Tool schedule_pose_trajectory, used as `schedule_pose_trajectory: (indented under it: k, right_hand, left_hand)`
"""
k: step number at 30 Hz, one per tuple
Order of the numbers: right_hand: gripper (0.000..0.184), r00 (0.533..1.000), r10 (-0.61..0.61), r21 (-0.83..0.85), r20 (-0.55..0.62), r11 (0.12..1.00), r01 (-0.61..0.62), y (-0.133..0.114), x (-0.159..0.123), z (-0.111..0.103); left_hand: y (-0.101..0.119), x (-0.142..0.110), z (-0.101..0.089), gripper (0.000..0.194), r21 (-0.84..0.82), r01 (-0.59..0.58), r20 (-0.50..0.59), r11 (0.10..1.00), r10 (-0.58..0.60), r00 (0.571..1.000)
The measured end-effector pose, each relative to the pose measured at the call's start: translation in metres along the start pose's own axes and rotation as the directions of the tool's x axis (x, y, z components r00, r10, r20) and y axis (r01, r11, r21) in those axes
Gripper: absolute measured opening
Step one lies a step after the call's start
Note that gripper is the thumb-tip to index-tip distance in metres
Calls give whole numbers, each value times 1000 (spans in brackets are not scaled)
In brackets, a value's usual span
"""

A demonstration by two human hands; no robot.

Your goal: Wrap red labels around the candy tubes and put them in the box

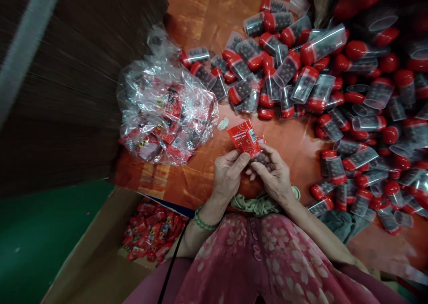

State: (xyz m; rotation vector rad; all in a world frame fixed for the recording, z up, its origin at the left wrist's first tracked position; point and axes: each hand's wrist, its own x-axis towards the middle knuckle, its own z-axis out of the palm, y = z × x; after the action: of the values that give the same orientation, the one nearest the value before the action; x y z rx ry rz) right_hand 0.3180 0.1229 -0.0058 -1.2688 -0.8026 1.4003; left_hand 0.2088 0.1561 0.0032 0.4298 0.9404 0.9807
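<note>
In the head view, my left hand [229,172] pinches the lower edge of a red printed sleeve [241,137] between thumb and fingers. The sleeve is flat-looking, with white print and a barcode. My right hand [277,174] is closed around a small clear container [260,158] with dark balls inside. Its fingers hide much of the container, which meets the sleeve's lower right edge. How far the sleeve covers it I cannot tell. Left of my hands lies a clear plastic bag [197,101] full of red printed sleeves.
Many red-capped clear containers [287,67] with dark balls lie heaped at the back and right of the orange table [160,179]. A cardboard box [90,246] of red wrapped pieces [150,228] stands below the table's left edge. A green cloth [256,204] lies at the front edge.
</note>
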Motion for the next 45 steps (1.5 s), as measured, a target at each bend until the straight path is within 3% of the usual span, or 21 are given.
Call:
schedule_pose_trajectory:
  k: [6, 10, 14, 19, 23, 26, 34, 36, 40, 45]
  right_hand:
    - [49, 999, -27, -44, -22, 999, 26, 2, 0, -2]
    - [43, 995, -69, -171, -73, 984, 55, 5, 0, -3]
    - [42, 998, -70, -209, -1, 976, 68, -1, 1, -3]
    - [49, 991, -22, -300, 134, 952, 62, -14, -4, -9]
    - [40, 996, 10, -202, 94, 979, 9, -10, -10, -13]
    - [30, 997, -69, -275, 32, 959, 75, -6, -11, -14]
    - [38, 950, -274, -446, 147, 840, 311, -13, -15, -17]
    - [35, 961, -235, -377, 148, 885, 274, -16, -19, -15]
    - [26, 989, -94, -79, 114, 991, 104, -24, -24, -10]
    - [30, 975, 61, 119, 214, 989, -88, -32, -31, -13]
  left_hand:
    - [-9, 0, -5, 34, 140, -18, 11, 990, 17, 1000]
    - [-6, 1, -4, 33, 85, -1, -15, 996, 2, 1000]
    - [0, 2, -1, 39, -23, 13, -14, 1000, -14, 1000]
    - [1, 4, -1, 34, -38, -23, -49, 999, 21, 999]
    - [-1, 5, -3, 32, -31, -68, -82, 997, 65, 995]
    - [-2, 5, -2, 32, -17, -84, -89, 996, 83, 993]
    - [7, -4, -1, 32, -26, -132, 66, 991, 133, 989]
    - [6, -7, 0, 31, 8, -120, 73, 993, 119, 990]
    - [5, -18, 2, 36, 18, -81, 115, 997, 78, 990]
    - [8, -35, -1, 47, 73, -22, 250, 997, 3, 968]
